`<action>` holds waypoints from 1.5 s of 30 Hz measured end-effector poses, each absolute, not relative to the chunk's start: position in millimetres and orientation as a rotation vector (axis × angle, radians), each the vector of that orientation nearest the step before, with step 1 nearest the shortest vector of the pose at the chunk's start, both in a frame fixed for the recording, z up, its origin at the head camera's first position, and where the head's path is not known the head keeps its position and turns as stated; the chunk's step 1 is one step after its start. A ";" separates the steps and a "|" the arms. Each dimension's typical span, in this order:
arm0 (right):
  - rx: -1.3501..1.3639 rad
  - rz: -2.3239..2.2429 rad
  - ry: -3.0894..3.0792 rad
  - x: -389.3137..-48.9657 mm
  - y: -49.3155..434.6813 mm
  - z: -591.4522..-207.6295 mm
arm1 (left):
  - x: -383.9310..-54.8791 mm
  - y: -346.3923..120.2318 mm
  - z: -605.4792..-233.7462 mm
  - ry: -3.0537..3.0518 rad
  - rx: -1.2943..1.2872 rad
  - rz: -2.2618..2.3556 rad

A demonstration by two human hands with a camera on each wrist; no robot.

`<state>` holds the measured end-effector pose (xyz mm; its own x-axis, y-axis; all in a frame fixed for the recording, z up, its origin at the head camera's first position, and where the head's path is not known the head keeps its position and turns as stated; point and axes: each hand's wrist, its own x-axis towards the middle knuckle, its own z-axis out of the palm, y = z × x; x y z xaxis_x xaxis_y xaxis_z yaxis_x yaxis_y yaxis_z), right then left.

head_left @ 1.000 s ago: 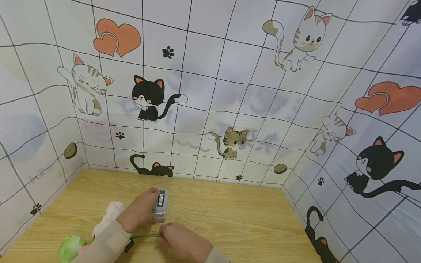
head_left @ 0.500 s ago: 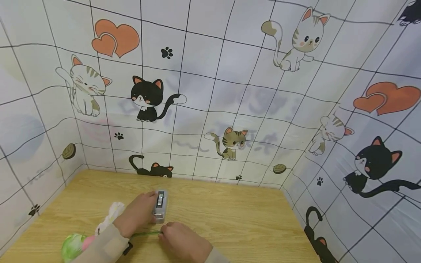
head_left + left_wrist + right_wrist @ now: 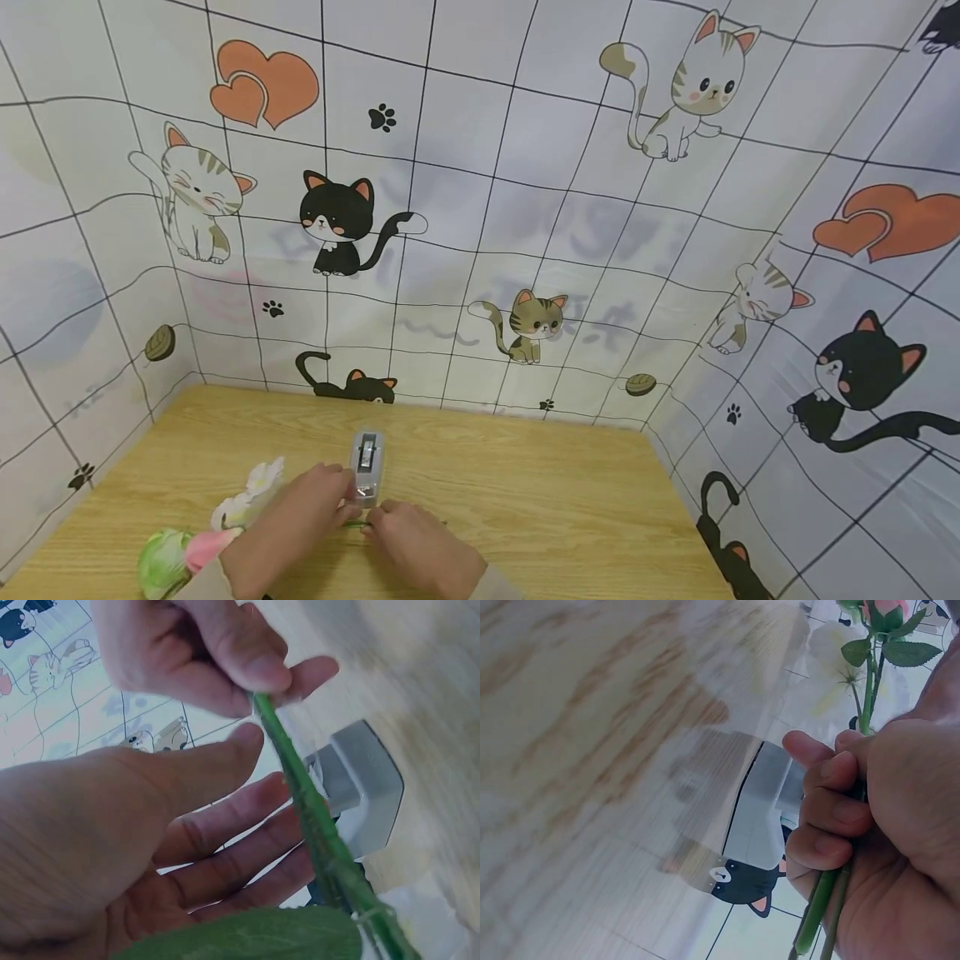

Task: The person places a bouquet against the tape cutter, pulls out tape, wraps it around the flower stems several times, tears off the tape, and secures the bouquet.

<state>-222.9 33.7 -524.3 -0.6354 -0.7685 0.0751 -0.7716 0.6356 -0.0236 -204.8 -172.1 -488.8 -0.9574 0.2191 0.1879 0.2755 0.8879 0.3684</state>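
Note:
The right hand grips a bundle of green artificial flower stems, its fingers curled round them near the cut ends. Out to the left lie the blooms: a white flower, a pink one and a green one. In the left wrist view, the left hand has its thumb and loosely bent fingers apart beside the stems, with a gap showing; contact with them is unclear. A grey tape dispenser stands just beyond both hands, the left fingertips close to its near end.
A wood-grain table carries everything. Behind and at both sides hangs a white grid-patterned cloth printed with cats and hearts. A green leaf on a stem crosses the bottom of the left wrist view.
The left hand has left the dispenser's side and come nearer, towards the stems and the right hand. The right hand keeps its grip with little movement.

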 end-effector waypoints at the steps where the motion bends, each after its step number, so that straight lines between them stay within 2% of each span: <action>1: 1.311 0.092 -2.785 -223.0 34.2 -524.9 | -202.0 -172.1 -489.4 -2.919 -0.390 -0.608; 10: 1.328 0.148 -2.677 -225.9 39.1 -530.0 | -192.2 -180.6 -498.2 -2.860 -0.555 -0.659; 21: 1.321 0.345 -2.686 -229.8 42.8 -532.1 | -192.5 -183.2 -506.6 -2.917 -0.610 -0.954; 30: 1.288 0.485 -2.722 -228.6 46.4 -532.5 | -195.1 -187.9 -510.4 -2.899 -0.703 -0.992; 38: 1.276 0.972 -2.907 -231.6 47.0 -525.8 | -197.1 -192.7 -514.9 -2.803 -0.799 -0.909; 45: 1.111 1.391 -2.942 -234.6 47.3 -524.5 | -200.4 -193.5 -517.1 -2.757 -0.880 -0.844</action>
